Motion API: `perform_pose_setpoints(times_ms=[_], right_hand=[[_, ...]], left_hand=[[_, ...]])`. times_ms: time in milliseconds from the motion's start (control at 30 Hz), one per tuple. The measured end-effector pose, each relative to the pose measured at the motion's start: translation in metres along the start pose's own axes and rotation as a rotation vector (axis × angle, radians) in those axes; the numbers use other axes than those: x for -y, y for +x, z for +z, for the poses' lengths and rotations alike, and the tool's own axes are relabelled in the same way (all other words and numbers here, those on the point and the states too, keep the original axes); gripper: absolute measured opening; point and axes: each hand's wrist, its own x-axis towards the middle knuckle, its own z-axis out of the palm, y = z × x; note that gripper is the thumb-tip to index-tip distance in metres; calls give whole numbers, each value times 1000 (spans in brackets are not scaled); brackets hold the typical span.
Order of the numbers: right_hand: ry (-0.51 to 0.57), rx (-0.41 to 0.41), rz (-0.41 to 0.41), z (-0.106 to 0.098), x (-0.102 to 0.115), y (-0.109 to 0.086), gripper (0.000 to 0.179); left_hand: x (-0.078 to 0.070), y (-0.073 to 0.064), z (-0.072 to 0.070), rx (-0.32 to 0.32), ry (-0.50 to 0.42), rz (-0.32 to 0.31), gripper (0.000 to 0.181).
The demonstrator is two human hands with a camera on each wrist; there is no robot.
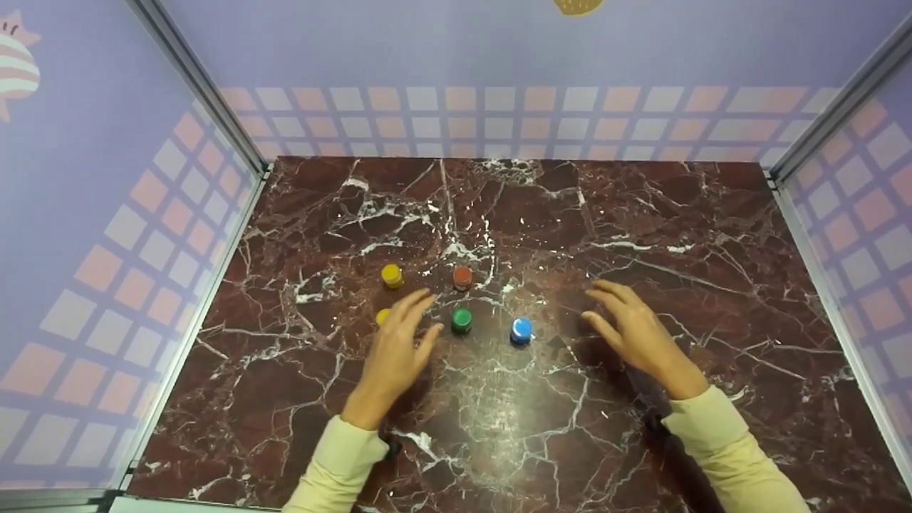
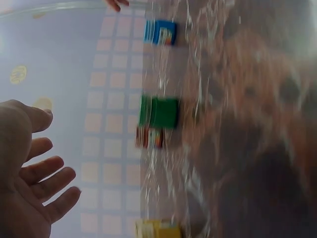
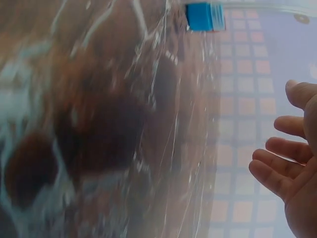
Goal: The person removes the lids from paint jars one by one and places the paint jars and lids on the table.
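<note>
Several small lidded jars stand on the dark red marbled table. One yellow jar (image 1: 392, 276) is at the back left, beside a red jar (image 1: 462, 278). In front of the red one is a green jar (image 1: 462, 320), and a blue jar (image 1: 521, 330) stands to its right. My left hand (image 1: 399, 349) hovers with fingers spread, partly hiding a second yellow jar (image 1: 383, 316); it holds nothing. To the right of the blue jar, my right hand (image 1: 636, 331) is held in the air, its fingers apart. The left wrist view shows the green jar (image 2: 158, 112) upright.
Lilac panels with pink and white checks enclose the table at the back (image 1: 499, 121) and both sides. Metal rails (image 1: 206, 92) run along the corners. The marbled table top (image 1: 712, 285) extends to the right. Glare lies on its front middle.
</note>
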Motion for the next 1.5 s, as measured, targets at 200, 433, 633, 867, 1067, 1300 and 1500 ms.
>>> perform_pose_setpoints(times_ms=[200,433,633,867,1067,1300,1500], right_hand=[[18,6,-55,11,17,5,36],[38,18,-118,21,34,14,31],[44,22,-153,31,42,20,30],[73,87,-157,44,51,24,34],[76,89,-142,57,55,27,37],[45,93,-87,66,58,29,46],[21,103,-51,72,58,29,48]], left_hand=[[-15,-3,25,32,-49,25,40],[-32,-8,52,-34,-79,-39,28],[-48,-9,71,-14,-224,-89,23],[-60,-9,94,35,-298,-165,26],[-65,-8,104,71,-279,-214,32],[-66,-4,112,81,-162,-256,40],[-65,2,118,62,-83,-253,43]])
